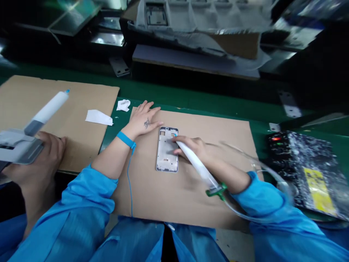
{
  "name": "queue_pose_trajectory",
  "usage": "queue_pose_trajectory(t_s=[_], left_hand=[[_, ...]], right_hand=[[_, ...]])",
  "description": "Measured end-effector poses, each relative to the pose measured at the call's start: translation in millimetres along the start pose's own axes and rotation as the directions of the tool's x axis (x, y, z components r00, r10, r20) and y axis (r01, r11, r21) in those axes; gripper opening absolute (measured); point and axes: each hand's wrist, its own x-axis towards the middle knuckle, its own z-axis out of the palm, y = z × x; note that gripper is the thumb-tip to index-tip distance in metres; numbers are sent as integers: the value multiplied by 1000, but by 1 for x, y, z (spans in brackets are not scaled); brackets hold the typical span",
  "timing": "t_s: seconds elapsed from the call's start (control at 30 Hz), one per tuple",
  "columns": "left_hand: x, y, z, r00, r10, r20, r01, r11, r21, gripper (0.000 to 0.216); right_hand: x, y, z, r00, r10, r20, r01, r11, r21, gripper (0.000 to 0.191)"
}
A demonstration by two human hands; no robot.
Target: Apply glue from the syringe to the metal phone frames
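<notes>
A silver phone frame (167,149) lies flat on a brown cardboard sheet (191,196) in front of me. My left hand (143,120) rests flat on the cardboard with its fingers spread, touching the frame's upper left corner. A blue wrist strap (125,139) with a cord circles that wrist. My right hand (192,147) is closed round a white glue syringe (197,165), whose blue tip touches the frame's upper right part. A clear hose (245,214) runs from the syringe's green end cap.
At the left, another person's hand (40,153) holds a second white syringe (50,109) over a separate cardboard sheet (81,109). White wipes (98,117) lie nearby. A dark controller box (302,163) with a red light stands right. Trays and boxes (196,22) sit beyond the green conveyor (204,102).
</notes>
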Motion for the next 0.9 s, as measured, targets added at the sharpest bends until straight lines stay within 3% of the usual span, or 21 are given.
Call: queue_pose_trajectory(t_s=[0.1,0.17,0.2,0.27,0.37,0.57,0.73,0.9], left_hand=[[0,2,-3,999,-25,40,24,999,25,83],[-1,3,-5,998,-34,52,32,999,37,82],[-1,4,-6,998,-36,56,34,999,42,82],[-1,6,-6,997,-41,62,37,998,55,83],[-3,9,-7,996,-52,70,47,997,68,86],[-12,22,-8,991,-68,115,62,996,57,125],[-14,30,-7,983,-98,155,93,995,39,122],[-15,35,-3,983,-90,158,83,995,49,120]], right_hand=[[9,12,-4,961,158,-228,-177,982,-66,49],[11,17,-6,933,177,-312,-208,976,-68,48],[11,18,-6,947,149,-283,-173,983,-64,46],[8,12,-1,994,27,-106,-29,999,-17,42],[3,0,9,985,-139,106,129,987,96,37],[15,-2,20,998,-39,-43,42,996,84,38],[93,6,29,988,93,-120,-83,993,87,59],[211,-13,59,983,156,-94,-153,988,35,52]])
